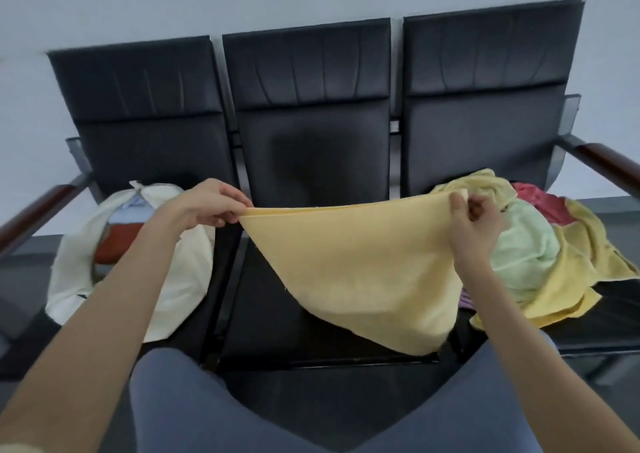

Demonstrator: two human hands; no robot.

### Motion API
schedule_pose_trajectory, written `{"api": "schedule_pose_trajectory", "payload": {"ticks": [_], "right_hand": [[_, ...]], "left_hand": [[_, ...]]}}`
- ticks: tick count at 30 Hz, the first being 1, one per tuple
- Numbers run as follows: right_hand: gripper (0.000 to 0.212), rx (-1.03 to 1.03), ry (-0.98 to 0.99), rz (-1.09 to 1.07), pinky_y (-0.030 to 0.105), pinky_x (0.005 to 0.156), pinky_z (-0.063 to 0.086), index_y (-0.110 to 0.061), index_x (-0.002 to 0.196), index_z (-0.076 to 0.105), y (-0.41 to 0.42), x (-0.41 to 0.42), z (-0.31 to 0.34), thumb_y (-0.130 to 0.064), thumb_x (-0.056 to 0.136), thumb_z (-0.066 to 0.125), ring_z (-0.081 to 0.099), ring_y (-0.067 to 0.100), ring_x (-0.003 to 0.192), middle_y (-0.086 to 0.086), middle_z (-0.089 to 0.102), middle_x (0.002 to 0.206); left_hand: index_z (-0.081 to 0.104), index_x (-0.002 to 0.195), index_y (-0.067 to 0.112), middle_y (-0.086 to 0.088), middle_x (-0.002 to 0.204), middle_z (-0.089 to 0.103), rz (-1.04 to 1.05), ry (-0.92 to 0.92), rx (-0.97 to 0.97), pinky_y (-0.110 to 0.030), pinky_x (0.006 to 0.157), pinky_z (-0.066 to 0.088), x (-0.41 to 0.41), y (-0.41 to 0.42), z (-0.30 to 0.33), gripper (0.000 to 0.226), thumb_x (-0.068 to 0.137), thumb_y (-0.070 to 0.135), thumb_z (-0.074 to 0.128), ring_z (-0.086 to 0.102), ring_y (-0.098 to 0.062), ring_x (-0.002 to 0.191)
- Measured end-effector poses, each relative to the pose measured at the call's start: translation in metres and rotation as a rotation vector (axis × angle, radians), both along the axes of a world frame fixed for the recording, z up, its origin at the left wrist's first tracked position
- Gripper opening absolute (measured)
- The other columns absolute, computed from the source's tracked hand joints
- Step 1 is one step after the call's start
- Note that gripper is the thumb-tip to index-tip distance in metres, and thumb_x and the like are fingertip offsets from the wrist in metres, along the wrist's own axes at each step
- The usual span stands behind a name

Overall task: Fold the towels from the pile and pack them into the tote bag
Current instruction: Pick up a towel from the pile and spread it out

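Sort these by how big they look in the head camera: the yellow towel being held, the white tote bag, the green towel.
1. yellow towel
2. tote bag, partly hidden by an arm, so unsure
3. green towel

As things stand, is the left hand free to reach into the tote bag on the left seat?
Probably not yet: the left hand pinches a corner of the yellow towel, stretched across to the right hand. The tote bag lies close below it, nothing between.
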State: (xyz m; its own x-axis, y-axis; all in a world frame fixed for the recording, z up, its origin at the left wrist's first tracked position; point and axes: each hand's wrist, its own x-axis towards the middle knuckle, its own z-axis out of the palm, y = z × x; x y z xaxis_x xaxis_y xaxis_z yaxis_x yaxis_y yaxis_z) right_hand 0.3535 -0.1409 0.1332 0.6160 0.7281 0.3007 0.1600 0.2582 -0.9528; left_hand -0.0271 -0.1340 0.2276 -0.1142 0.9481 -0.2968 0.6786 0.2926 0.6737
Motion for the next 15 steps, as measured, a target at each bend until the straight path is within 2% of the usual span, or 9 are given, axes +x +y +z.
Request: {"api": "schedule_pose_trajectory", "payload": {"ticks": [4, 7, 9, 11, 13, 15], "right_hand": [[0.011, -0.046, -0.062, 0.009, 0.004, 0.06, 0.037, -0.007, 0.09, 0.058, 0.015, -0.009, 0.006, -0.018, 0.092, 0.06, 0.049, -0.005, 0.062, -0.005, 0.053, 0.074], [0.013, -0.061, -0.143, 0.07, 0.018, 0.067, 0.041, -0.007, 0.092, 0.061, 0.037, -0.008, 0.011, -0.021, 0.091, 0.063, 0.052, 0.005, 0.07, 0.0, 0.059, 0.082], [0.012, -0.097, -0.179, 0.113, 0.025, 0.071, 0.043, -0.011, 0.092, 0.062, 0.055, -0.006, 0.018, -0.022, 0.09, 0.064, 0.056, 0.012, 0.077, 0.001, 0.062, 0.085], [0.011, -0.103, -0.192, 0.162, 0.027, 0.072, 0.047, -0.012, 0.093, 0.063, 0.072, -0.004, 0.027, -0.022, 0.09, 0.065, 0.06, 0.014, 0.077, 0.002, 0.066, 0.085], [0.007, -0.076, -0.219, 0.21, 0.028, 0.067, 0.049, -0.011, 0.091, 0.064, 0.085, -0.005, 0.038, -0.018, 0.09, 0.064, 0.06, 0.012, 0.067, 0.003, 0.066, 0.078], [0.003, -0.04, -0.203, 0.266, 0.026, 0.068, 0.052, -0.011, 0.092, 0.063, 0.093, -0.007, 0.043, -0.014, 0.091, 0.063, 0.063, 0.012, 0.067, 0.002, 0.066, 0.078]], "left_hand": [[0.075, 0.089, 0.015, -0.007, 0.082, 0.073, 0.041, 0.0, 0.032, -0.022, 0.06, 0.051, -0.006, 0.022, 0.016, 0.014, 0.084, 0.005, 0.067, 0.067, -0.013, 0.071], [0.074, 0.088, 0.007, -0.015, 0.086, 0.072, 0.091, -0.089, 0.139, -0.021, 0.057, 0.057, -0.003, 0.043, 0.019, 0.014, 0.08, -0.004, 0.071, 0.072, -0.019, 0.072], [0.073, 0.084, 0.005, -0.019, 0.09, 0.07, 0.149, -0.127, 0.271, -0.026, 0.062, 0.06, 0.001, 0.058, 0.018, 0.009, 0.082, -0.004, 0.07, 0.073, -0.023, 0.069], [0.072, 0.079, 0.009, -0.017, 0.088, 0.07, 0.199, -0.102, 0.441, -0.033, 0.069, 0.061, 0.001, 0.073, 0.016, 0.015, 0.084, -0.004, 0.067, 0.073, -0.024, 0.069], [0.073, 0.081, 0.01, -0.01, 0.084, 0.07, 0.225, -0.025, 0.624, -0.037, 0.075, 0.06, -0.001, 0.083, 0.013, 0.017, 0.085, -0.004, 0.065, 0.071, -0.022, 0.073], [0.074, 0.085, 0.009, -0.006, 0.082, 0.07, 0.236, 0.089, 0.781, -0.037, 0.079, 0.058, -0.004, 0.086, 0.008, 0.02, 0.086, -0.004, 0.059, 0.069, -0.02, 0.077]]}}
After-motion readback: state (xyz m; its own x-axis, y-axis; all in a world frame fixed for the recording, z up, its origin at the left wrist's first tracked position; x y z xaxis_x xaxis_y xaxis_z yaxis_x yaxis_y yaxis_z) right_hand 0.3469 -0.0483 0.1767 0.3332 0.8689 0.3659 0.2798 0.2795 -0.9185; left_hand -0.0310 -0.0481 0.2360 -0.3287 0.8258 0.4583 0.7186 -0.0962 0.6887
